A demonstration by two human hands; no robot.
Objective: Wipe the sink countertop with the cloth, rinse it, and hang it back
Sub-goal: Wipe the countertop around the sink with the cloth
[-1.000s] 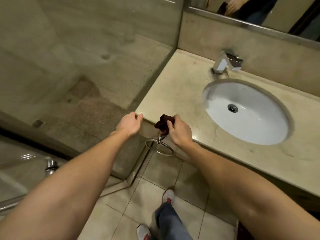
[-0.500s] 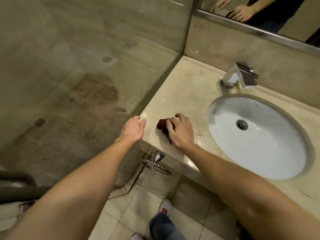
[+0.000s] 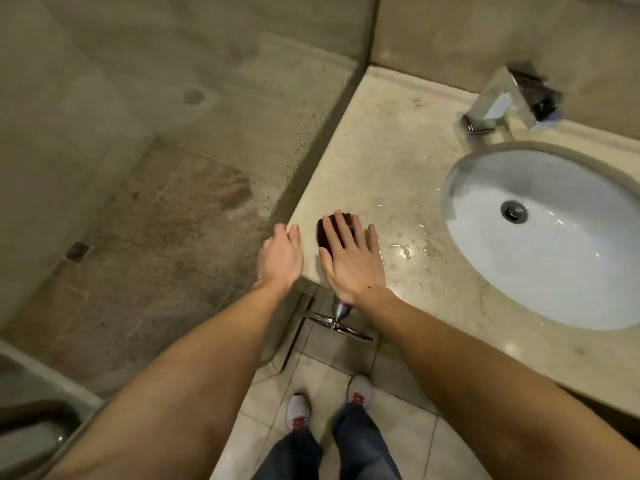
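Note:
A small dark red cloth [image 3: 325, 230] lies flat on the beige stone countertop [image 3: 388, 161], near its front left corner. My right hand [image 3: 349, 258] presses down on it with the fingers spread flat, so most of the cloth is hidden under the palm. Just to the left, my left hand [image 3: 280, 256] rests on the countertop's left corner, fingers loosely together and holding nothing. Water drops shine on the stone to the right of the cloth. A chrome towel ring [image 3: 337, 318] hangs bare on the cabinet front below my right wrist.
A white oval basin [image 3: 571, 258] with a metal drain is sunk into the counter at the right. A square chrome faucet [image 3: 502, 105] stands behind it. A glass shower wall [image 3: 325, 116] runs along the counter's left edge. My feet stand on beige floor tiles [image 3: 311, 375].
My right hand lifted the cloth off the towel ring, set it on the counter and flattened out on top of it. The left hand stayed at the counter's corner.

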